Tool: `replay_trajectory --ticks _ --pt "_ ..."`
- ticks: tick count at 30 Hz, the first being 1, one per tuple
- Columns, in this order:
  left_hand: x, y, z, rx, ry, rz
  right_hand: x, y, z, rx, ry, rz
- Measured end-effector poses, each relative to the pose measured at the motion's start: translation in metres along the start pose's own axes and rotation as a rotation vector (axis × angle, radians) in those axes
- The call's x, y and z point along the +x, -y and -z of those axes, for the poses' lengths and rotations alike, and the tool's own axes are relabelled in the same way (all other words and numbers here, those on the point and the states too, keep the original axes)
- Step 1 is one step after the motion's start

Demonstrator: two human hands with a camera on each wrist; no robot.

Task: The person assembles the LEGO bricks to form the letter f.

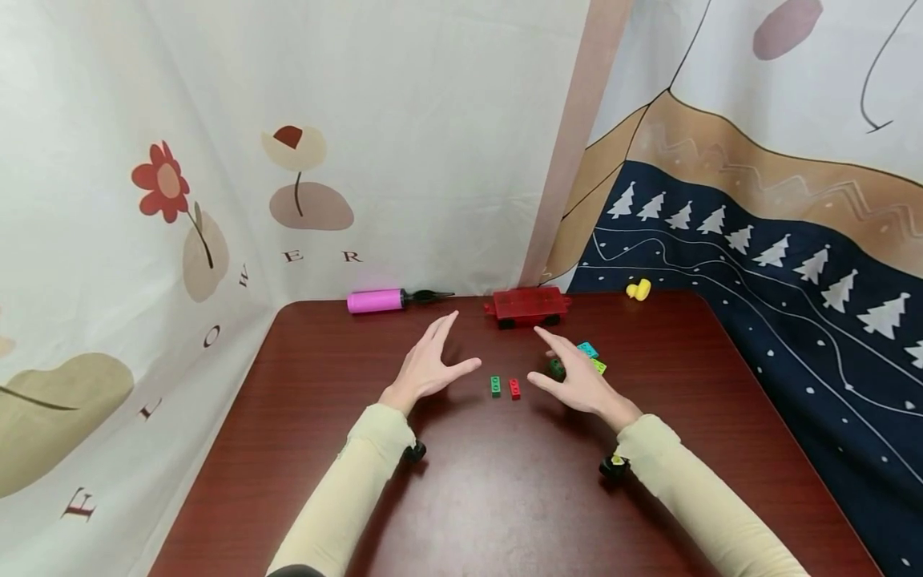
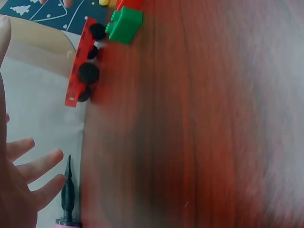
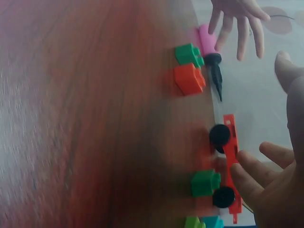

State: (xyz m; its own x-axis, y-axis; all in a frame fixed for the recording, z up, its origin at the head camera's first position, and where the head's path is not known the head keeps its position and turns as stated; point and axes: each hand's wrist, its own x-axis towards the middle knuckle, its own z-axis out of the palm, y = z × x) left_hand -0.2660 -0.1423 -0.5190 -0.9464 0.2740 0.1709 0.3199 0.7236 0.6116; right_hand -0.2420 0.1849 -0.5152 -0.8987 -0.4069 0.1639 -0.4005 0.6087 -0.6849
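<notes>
My left hand hovers over the table with its fingers spread and holds nothing. Opposite it, my right hand is also held above the table, fingers apart and nothing in its grasp. Between the two hands lie a small green toy brick and a red toy brick, side by side. Partly hidden by the right hand are a dark green brick, a blue brick and a lime green brick. Beyond the hands stands a red toy wagon with black wheels.
A pink hand pump with a black nozzle lies along the table's back edge. At the back right sits a yellow toy duck. Printed curtains rise behind the dark wooden table.
</notes>
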Motion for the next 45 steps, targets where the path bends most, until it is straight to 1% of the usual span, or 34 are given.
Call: replay_trajectory --ticks 4,8,11,17,21,28,35,41,45 --pt "-0.001 -0.004 -0.009 -0.077 0.022 0.026 0.002 0.002 -0.010 0.008 0.025 -0.004" --pt "-0.002 -0.008 -0.018 -0.158 0.051 0.028 0.004 0.003 -0.018 0.020 0.041 -0.011" --pt "-0.002 -0.009 -0.024 -0.202 0.075 0.008 0.005 0.002 -0.022 0.030 0.056 -0.010" --pt "-0.001 -0.010 -0.036 -0.258 0.132 -0.047 0.008 -0.001 -0.029 0.079 0.076 -0.017" --pt "-0.001 -0.011 -0.042 -0.270 0.164 -0.054 0.009 -0.002 -0.033 0.111 0.101 -0.012" --pt "0.001 -0.010 -0.051 -0.270 0.182 -0.085 0.011 -0.003 -0.038 0.114 0.123 -0.012" --pt "0.001 -0.005 -0.058 -0.273 0.192 -0.061 0.012 -0.003 -0.045 0.100 0.131 -0.024" --pt "0.000 -0.003 -0.060 -0.271 0.201 -0.058 0.010 -0.003 -0.050 0.076 0.111 -0.054" --pt "0.001 -0.002 -0.060 -0.252 0.192 -0.070 0.012 -0.005 -0.053 0.064 0.085 -0.042"
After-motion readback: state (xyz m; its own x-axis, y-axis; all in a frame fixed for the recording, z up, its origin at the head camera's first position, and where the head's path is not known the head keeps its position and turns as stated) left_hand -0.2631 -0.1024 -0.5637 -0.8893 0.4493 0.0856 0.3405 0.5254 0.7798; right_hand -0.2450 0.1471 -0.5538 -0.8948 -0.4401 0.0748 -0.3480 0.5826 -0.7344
